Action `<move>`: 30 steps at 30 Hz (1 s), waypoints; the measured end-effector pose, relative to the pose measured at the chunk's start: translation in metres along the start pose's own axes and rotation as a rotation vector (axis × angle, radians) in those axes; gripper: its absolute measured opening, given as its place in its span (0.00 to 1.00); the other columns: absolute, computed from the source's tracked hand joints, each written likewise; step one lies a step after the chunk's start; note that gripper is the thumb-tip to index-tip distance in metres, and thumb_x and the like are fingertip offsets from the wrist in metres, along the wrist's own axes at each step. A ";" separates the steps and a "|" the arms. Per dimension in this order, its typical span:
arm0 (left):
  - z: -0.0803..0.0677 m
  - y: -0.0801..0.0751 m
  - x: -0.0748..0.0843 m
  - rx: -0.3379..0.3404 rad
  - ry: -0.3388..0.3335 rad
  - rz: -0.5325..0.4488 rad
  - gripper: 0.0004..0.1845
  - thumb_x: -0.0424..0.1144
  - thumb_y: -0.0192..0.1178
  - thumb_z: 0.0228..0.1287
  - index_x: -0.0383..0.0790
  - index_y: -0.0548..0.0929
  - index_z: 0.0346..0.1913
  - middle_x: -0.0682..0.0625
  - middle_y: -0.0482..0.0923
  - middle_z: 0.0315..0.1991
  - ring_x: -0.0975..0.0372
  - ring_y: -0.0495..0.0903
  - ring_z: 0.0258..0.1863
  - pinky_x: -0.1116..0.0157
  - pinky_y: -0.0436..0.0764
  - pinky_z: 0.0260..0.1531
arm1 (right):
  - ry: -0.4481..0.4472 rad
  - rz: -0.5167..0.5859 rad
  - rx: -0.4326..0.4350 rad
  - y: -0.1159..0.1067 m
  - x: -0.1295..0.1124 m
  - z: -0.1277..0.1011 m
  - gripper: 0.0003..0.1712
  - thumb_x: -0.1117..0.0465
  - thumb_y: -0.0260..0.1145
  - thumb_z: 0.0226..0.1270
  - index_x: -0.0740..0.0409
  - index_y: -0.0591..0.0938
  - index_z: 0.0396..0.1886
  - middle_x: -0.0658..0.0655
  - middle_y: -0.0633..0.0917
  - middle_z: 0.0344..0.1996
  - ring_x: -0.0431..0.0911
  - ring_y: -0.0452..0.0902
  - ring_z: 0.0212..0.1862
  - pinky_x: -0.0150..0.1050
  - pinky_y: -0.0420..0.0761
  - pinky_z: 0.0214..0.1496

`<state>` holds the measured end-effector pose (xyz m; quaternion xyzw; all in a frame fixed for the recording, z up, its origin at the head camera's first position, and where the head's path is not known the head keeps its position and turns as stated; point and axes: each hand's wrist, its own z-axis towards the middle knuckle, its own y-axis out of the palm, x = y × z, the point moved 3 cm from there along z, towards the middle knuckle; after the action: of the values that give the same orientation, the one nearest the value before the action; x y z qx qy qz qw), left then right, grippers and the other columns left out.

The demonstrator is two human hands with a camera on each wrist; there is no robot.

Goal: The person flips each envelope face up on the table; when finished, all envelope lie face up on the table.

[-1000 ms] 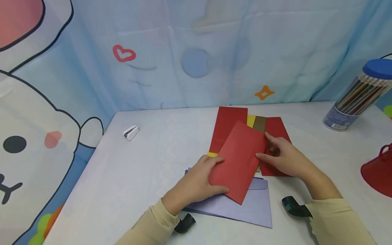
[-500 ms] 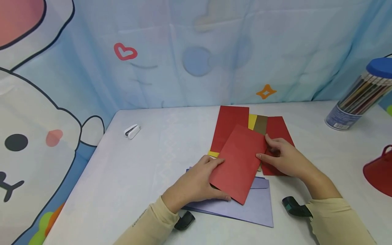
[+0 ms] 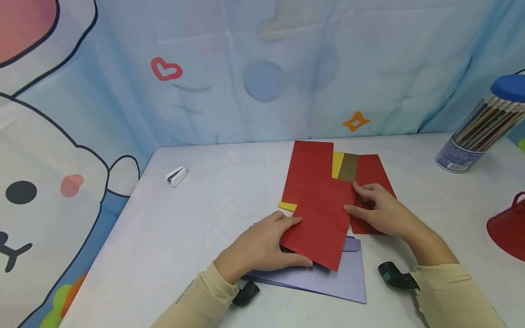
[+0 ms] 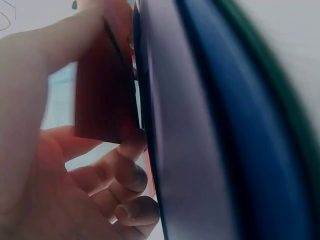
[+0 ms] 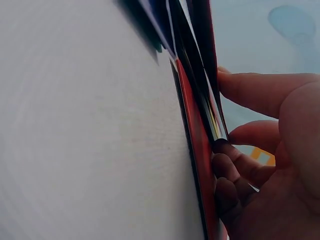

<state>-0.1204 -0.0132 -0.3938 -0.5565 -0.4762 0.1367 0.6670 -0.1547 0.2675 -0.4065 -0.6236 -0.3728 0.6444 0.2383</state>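
My left hand [image 3: 262, 248] grips a red envelope [image 3: 317, 228] by its left and lower edges, thumb along the bottom. At its right edge, thumb and fingers of my right hand [image 3: 381, 209] pinch it. It slants over a spread of other envelopes. Beneath lies a purple envelope [image 3: 344, 282] with its flap line visible; the left wrist view also shows a blue envelope [image 4: 240, 150] and a green edge below. Behind are another red envelope [image 3: 307, 164], a yellow strip [image 3: 337, 164], a brown envelope [image 3: 348, 168] and a red one [image 3: 371, 171] on the right.
A white stapler [image 3: 177, 176] lies at the back left of the white table [image 3: 197, 205]. To the right stand a clear jar of pencils [image 3: 477, 127] with a blue lid and a red object [image 3: 508, 230] cut off by the frame. A patterned curtain [image 3: 229, 105] hangs behind.
The held red envelope has turned, its lower end swinging right and its top edge coming slightly lower. My left thumb has slid a little to the right; my right hand has barely moved.
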 end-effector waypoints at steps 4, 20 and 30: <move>0.000 -0.004 -0.002 0.023 -0.020 -0.042 0.43 0.75 0.56 0.59 0.49 0.77 0.70 0.57 0.72 0.52 0.68 0.71 0.48 0.69 0.76 0.42 | 0.002 0.000 -0.005 0.000 0.000 0.000 0.46 0.48 0.68 0.70 0.72 0.61 0.74 0.73 0.65 0.63 0.68 0.61 0.64 0.64 0.75 0.56; -0.010 -0.054 -0.015 0.520 0.043 -0.874 0.26 0.40 0.51 0.79 0.48 0.62 0.76 0.41 0.85 0.42 0.54 0.87 0.39 0.58 0.84 0.40 | -0.159 0.272 0.152 -0.014 -0.027 -0.008 0.43 0.55 0.72 0.68 0.52 0.62 0.77 0.66 0.67 0.69 0.66 0.73 0.62 0.44 0.80 0.55; -0.009 -0.060 -0.038 0.377 -0.105 -0.600 0.43 0.36 0.72 0.59 0.52 0.63 0.76 0.50 0.73 0.52 0.58 0.81 0.31 0.61 0.81 0.33 | -0.084 0.173 0.092 -0.024 -0.030 -0.012 0.39 0.50 0.78 0.60 0.54 0.75 0.69 0.57 0.78 0.28 0.46 0.74 0.25 0.36 0.72 0.27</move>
<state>-0.1536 -0.0661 -0.3591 -0.2514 -0.6185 0.0486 0.7429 -0.1431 0.2614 -0.3684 -0.6145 -0.2974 0.7044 0.1944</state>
